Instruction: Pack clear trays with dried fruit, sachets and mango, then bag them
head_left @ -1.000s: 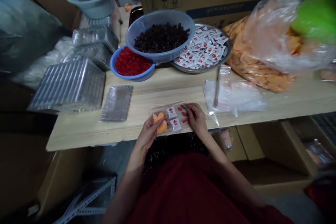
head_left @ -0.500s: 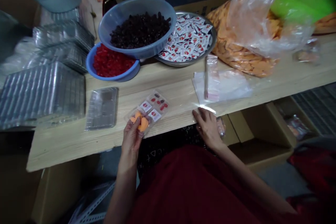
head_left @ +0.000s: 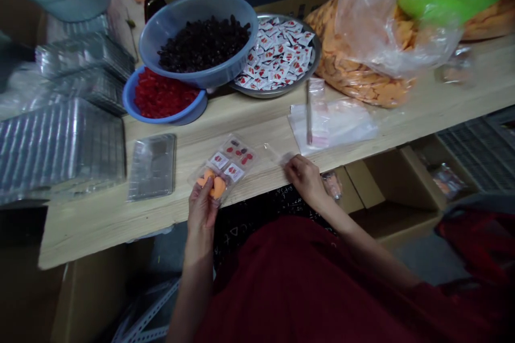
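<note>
My left hand (head_left: 203, 204) is closed on the near end of a clear compartment tray (head_left: 249, 146), its thumb over orange pieces (head_left: 218, 187). Two white printed packets (head_left: 233, 172) sit in the tray's middle compartments. Small red and dark pieces (head_left: 243, 154) lie in the far ones. To the right, my right hand (head_left: 302, 176) pinches a piece of clear plastic film (head_left: 274, 153) above the table's front edge. Whether the film is a bag or a sheet, I cannot tell. Beyond that hand lie white and clear plastic sheets (head_left: 350, 127) with a narrow clear packet (head_left: 317, 112) on top.
Stacked clear trays (head_left: 60, 144) stand at left, beside a single clear tray (head_left: 152, 167). Behind are a bowl of dark pieces (head_left: 205, 45), a blue bowl of red pieces (head_left: 163, 95), a metal basin of packets (head_left: 277, 56) and a bag of orange pieces (head_left: 362, 69). An open carton (head_left: 386, 198) sits below.
My right hand has lifted from the table edge, moved slightly left, and closed on the clear film. My left hand keeps its hold on the tray. The view has shifted a little.
</note>
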{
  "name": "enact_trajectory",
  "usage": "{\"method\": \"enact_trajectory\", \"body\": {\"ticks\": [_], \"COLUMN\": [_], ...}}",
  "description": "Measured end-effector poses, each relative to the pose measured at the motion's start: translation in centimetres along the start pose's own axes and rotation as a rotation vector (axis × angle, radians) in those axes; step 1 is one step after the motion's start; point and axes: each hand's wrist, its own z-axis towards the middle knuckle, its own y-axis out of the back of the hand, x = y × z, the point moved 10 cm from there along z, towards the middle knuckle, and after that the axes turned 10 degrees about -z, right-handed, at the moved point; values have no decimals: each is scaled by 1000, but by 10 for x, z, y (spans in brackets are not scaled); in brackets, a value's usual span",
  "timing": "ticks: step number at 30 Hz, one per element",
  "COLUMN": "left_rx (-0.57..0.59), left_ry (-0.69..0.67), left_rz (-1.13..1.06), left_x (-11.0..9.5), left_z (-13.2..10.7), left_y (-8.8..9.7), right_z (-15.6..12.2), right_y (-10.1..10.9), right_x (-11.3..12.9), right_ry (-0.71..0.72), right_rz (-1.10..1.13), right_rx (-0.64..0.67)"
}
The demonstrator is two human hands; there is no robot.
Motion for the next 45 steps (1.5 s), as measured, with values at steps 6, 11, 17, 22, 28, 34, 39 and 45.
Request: {"method": "enact_trajectory", "body": {"ticks": [6, 11, 17, 22, 28, 34, 39, 45], "left_rx": [-10, -31, -19, -25, 9, 69, 63, 59], "left_ry": [7, 4, -20, -30, -6, -33, -69, -48], "left_rz": [-35, -37, -53, -82, -63, 10, 68, 127], "left_x": [10, 17, 14, 12, 31, 45, 39, 44], "left_z": [-13, -21, -27, -34, -43, -55, -68, -75], "left_y": [-5, -2, 1, 1, -15, -28, -23, -29], "right_z": [15, 26, 24, 19, 15, 9, 2, -4], "right_y": [-13, -23, -31, -26, -18, -17, -15, -4], "right_x": [-15, 2, 8, -2, -16, -34, -34, -6], "right_ry": [-151, -66, -54, -139, -267, -367, -380, -256], "right_rz": [38, -128, -166, 8, 267, 530, 606, 512], "right_rx": [5, 168, 185, 104, 66, -30, -129, -200]}}
